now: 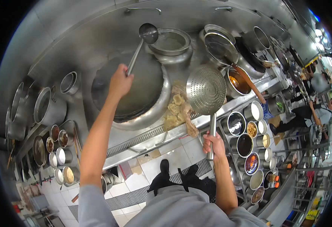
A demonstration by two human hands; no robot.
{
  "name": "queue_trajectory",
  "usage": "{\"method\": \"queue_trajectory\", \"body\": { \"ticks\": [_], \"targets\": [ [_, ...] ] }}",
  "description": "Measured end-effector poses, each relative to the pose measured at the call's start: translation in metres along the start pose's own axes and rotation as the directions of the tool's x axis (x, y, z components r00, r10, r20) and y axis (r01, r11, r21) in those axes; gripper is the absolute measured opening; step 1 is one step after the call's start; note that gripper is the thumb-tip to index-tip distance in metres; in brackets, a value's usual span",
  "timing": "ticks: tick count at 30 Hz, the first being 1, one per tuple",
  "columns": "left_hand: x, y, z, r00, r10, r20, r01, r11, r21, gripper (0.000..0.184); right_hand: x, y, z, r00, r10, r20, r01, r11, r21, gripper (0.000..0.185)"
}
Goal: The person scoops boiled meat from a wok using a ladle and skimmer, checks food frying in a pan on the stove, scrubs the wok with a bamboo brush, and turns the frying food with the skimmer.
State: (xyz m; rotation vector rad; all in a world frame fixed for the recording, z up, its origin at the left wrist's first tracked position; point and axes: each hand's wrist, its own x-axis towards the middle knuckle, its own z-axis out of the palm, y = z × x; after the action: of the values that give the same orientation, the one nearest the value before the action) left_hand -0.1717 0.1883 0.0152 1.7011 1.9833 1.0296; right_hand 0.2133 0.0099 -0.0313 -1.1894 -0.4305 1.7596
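A ladle (148, 34) is clasped in the left grip (121, 80), its bowl beyond that grip and a wide wok (101, 85) beneath, while a perforated skimmer (206, 90) is clenched in the right grip (214, 145), pale food pieces (175, 109) being seen ahead-left on the bench (82, 109).

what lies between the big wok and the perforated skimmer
In the head view, a pile of pale yellowish food pieces lies between the wok and the skimmer.
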Motion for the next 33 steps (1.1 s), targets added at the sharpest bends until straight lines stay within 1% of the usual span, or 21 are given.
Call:
{"method": "queue_trajectory", "body": {
  "ticks": [2,3,5,6,8,9,10,11,12,13,15,16,18,20,21,23,27,29,30,32,33],
  "targets": [
    [0.035,0.02,0.031,0.999,0.036,0.04,-0.044,0.972,0.23,0.028,-0.005,-0.003,-0.002,0.999,-0.026,-0.025,0.026,0.999,-0.02,0.021],
    [0.046,0.03,0.045,0.998,0.04,0.05,-0.05,0.972,0.227,0.028,-0.01,-0.004,-0.002,0.997,-0.036,-0.064,0.034,0.999,-0.038,0.022],
    [0.065,0.041,0.073,0.995,0.046,0.084,-0.075,0.922,0.379,0.035,-0.017,-0.006,-0.003,0.992,-0.05,-0.112,0.044,0.998,-0.053,0.022],
    [0.077,0.034,0.091,0.994,0.05,0.094,-0.082,0.924,0.374,0.035,-0.021,-0.006,-0.005,0.986,-0.068,-0.154,0.055,0.994,-0.09,0.021],
    [0.103,0.019,0.126,0.984,0.174,-0.047,-0.145,0.919,0.367,0.034,-0.025,-0.007,-0.013,0.975,-0.094,-0.204,0.069,0.99,-0.123,0.02],
    [0.116,0.021,0.129,0.983,0.181,-0.038,-0.156,0.919,0.361,0.034,-0.027,-0.006,-0.018,0.967,-0.107,-0.229,0.064,0.98,-0.189,0.019],
    [0.127,0.026,0.128,0.98,-0.09,0.175,0.082,0.995,0.053,0.028,-0.029,-0.006,-0.023,0.96,-0.123,-0.25,0.058,0.965,-0.255,0.019],
    [0.135,0.031,0.129,0.856,-0.267,0.443,0.38,0.905,-0.189,0.022,-0.031,-0.005,-0.027,0.958,-0.132,-0.253,0.066,0.966,-0.251,0.019],
    [0.125,0.043,0.123,0.834,-0.259,0.488,0.486,0.764,-0.425,0.012,-0.034,-0.004,-0.033,0.963,-0.104,-0.247,0.048,0.973,-0.224,0.021],
    [0.122,0.047,0.119,0.835,-0.252,0.489,0.481,0.765,-0.428,0.012,-0.036,-0.005,-0.036,0.968,-0.075,-0.24,0.027,0.98,-0.198,0.024],
    [0.116,0.054,0.11,0.697,-0.28,0.661,0.708,0.412,-0.573,0.016,-0.043,-0.006,-0.036,0.965,-0.077,-0.249,0.037,0.986,-0.163,0.025],
    [0.106,0.065,0.101,0.721,-0.254,0.644,0.674,0.47,-0.57,0.019,-0.045,-0.007,-0.037,0.964,-0.07,-0.258,0.032,0.988,-0.151,0.025],
    [0.096,0.076,0.084,0.703,-0.248,0.666,0.69,0.465,-0.555,0.018,-0.051,-0.008,-0.04,0.96,-0.059,-0.273,0.022,0.991,-0.136,0.024],
    [0.09,0.076,0.073,0.7,-0.224,0.678,0.694,0.438,-0.572,0.011,-0.054,-0.011,-0.042,0.964,-0.079,-0.254,0.023,0.976,-0.216,0.024],
    [0.086,0.081,0.067,0.702,-0.223,0.677,0.692,0.439,-0.573,0.011,-0.056,-0.012,-0.042,0.964,-0.081,-0.252,0.025,0.976,-0.215,0.024],
    [0.08,0.092,0.051,0.696,-0.288,0.657,0.709,0.414,-0.571,0.007,-0.059,-0.013,-0.042,0.965,-0.093,-0.245,0.023,0.961,-0.276,0.023],
    [0.073,0.104,0.023,0.684,-0.302,0.664,0.721,0.422,-0.55,0.006,-0.062,-0.011,-0.043,0.968,-0.084,-0.238,0.017,0.962,-0.271,0.023],
    [0.066,0.108,0.017,0.707,-0.284,0.648,0.678,0.532,-0.506,0.008,-0.065,-0.009,-0.043,0.97,-0.074,-0.232,0.007,0.962,-0.274,0.022],
    [0.065,0.106,0.016,0.704,-0.284,0.65,0.68,0.533,-0.503,0.008,-0.067,-0.009,-0.044,0.969,-0.072,-0.236,0.006,0.962,-0.272,0.022],
    [0.065,0.101,0.015,0.685,-0.3,0.664,0.66,0.64,-0.393,0.012,-0.071,-0.01,-0.043,0.971,-0.095,-0.217,0.017,0.941,-0.337,0.022],
    [0.06,0.106,0.014,0.682,-0.299,0.668,0.662,0.641,-0.389,0.012,-0.074,-0.009,-0.043,0.97,-0.094,-0.223,0.014,0.942,-0.334,0.022]
  ]
}}
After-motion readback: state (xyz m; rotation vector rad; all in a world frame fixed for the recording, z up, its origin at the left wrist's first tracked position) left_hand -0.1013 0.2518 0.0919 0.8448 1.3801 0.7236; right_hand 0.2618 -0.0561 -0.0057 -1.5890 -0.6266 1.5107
